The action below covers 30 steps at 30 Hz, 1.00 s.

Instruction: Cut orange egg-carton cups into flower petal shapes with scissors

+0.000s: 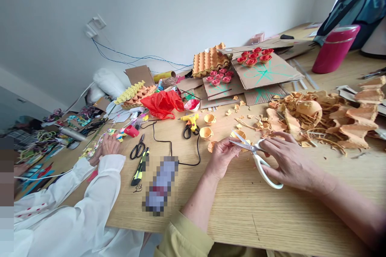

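Note:
My right hand (286, 160) grips white-handled scissors (265, 172), with fingers through the loops. Their blades stand apart and point left, up against the fingers of my left hand (221, 158). My left hand is closed in a pinch on a small orange piece of egg carton, mostly hidden by the fingers and blades. Just beyond the blades is an orange egg-carton cup (238, 133). More cut cups, one at the back (210, 118) and one nearer (206, 133), stand to the left; another cup (212, 145) is partly behind my left hand.
Torn carton scraps (301, 116) heap at right. Red paper flowers (251, 61) sit on cardboard (268, 73). A yellow glue gun (190, 120), black scissors (138, 148), a cutter knife (140, 168) and a pink bottle (334, 50) lie about. At left, a co-worker's hands (110, 144) handle small items.

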{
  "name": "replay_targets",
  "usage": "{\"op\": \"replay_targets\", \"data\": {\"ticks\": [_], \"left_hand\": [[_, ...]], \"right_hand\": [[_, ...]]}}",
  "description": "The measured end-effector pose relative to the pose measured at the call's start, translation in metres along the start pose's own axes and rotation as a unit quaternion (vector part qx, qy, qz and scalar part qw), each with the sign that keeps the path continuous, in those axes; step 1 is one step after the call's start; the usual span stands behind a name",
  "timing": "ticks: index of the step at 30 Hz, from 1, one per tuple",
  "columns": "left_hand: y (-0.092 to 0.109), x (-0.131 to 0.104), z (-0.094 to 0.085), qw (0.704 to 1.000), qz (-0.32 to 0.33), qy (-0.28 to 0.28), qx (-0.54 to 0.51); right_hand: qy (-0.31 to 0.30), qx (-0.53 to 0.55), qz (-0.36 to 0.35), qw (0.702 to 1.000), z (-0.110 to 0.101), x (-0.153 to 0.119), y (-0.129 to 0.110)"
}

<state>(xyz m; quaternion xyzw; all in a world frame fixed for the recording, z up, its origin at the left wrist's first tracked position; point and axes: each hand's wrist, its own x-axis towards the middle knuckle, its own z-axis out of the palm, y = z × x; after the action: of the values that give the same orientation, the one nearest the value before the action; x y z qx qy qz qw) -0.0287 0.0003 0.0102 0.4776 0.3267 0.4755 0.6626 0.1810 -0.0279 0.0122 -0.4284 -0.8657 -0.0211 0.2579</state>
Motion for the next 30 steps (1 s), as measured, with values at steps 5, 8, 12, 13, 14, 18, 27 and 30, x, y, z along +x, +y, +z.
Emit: {"op": "replay_targets", "data": {"ticks": [5,8,12,13,14,18,27,30], "left_hand": [[0.005,-0.001,-0.001,0.999,0.022,-0.011,0.035],[0.012,-0.002,0.000,0.997,0.034,-0.028,0.066],[0.018,-0.002,0.000,0.994,0.047,-0.050,0.087],[0.019,-0.002,-0.001,0.993,0.052,-0.052,0.094],[0.019,-0.002,-0.001,0.991,0.059,-0.054,0.104],[0.020,0.000,-0.006,0.981,0.092,-0.058,0.161],[0.027,0.000,-0.014,0.954,0.144,-0.069,0.252],[0.028,-0.001,-0.017,0.943,0.153,-0.072,0.286]], "right_hand": [[-0.012,0.012,-0.005,1.000,0.000,-0.001,0.001],[-0.015,0.013,-0.010,1.000,-0.002,0.000,0.000],[-0.012,0.025,-0.023,0.999,-0.004,0.000,-0.002],[-0.013,0.028,-0.025,0.999,-0.004,0.000,-0.002],[-0.015,0.031,-0.025,0.999,-0.004,0.000,-0.001],[-0.023,0.035,-0.023,0.999,-0.002,-0.002,0.000],[-0.020,0.040,-0.031,0.999,-0.003,-0.001,-0.002],[-0.026,0.037,-0.032,0.998,-0.002,-0.001,-0.002]]}}
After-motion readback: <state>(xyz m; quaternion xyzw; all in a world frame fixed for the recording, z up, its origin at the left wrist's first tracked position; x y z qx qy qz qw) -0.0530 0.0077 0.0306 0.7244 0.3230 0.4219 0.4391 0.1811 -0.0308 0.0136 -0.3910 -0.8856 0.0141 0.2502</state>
